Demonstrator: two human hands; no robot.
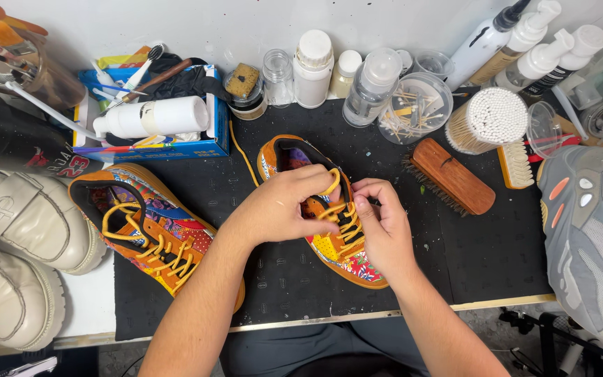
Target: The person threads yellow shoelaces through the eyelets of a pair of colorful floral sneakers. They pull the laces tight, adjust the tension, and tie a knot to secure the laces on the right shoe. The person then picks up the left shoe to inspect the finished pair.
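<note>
Orange sneaker point(347, 255) with patchwork panels sits mid-mat on the black work mat point(483, 258), toe toward the person, collar toward the wall. Both hands on its lacing.

Cream chunky shoes point(15, 251), a pair, lie off the mat's left edge. Grey mesh sneaker point(591, 237) is at the far right, partly out of frame. Second orange sneaker point(155, 237) lies left of the first, well apart from the hands, its yellow laces run through the eyelets, ends loose, no bow visible.

Left hand point(284, 206) is closed over the upper tongue area, thumb and fingers pinching a loop of yellow lace point(343, 223) that arcs over the knuckles. Right hand point(385, 227) sits just beside it, fingertips pinched on the same lace near the top eyelets. Both grips are tight pinches, nothing else held.

Progress, judged from the lacing: lower rows on the worked shoe are crossed and seated; top section under the fingers is hidden, so can't tell if threaded or tied. No finished knot in view on either shoe.

Blue box point(176, 143) back left holds a white bottle and tools. Wooden brush point(451, 174) lies right of the shoe, clear of the hands. Cotton swab tub point(486, 119) stands behind it. Row of small bottles point(313, 66) runs along the wall.
</note>
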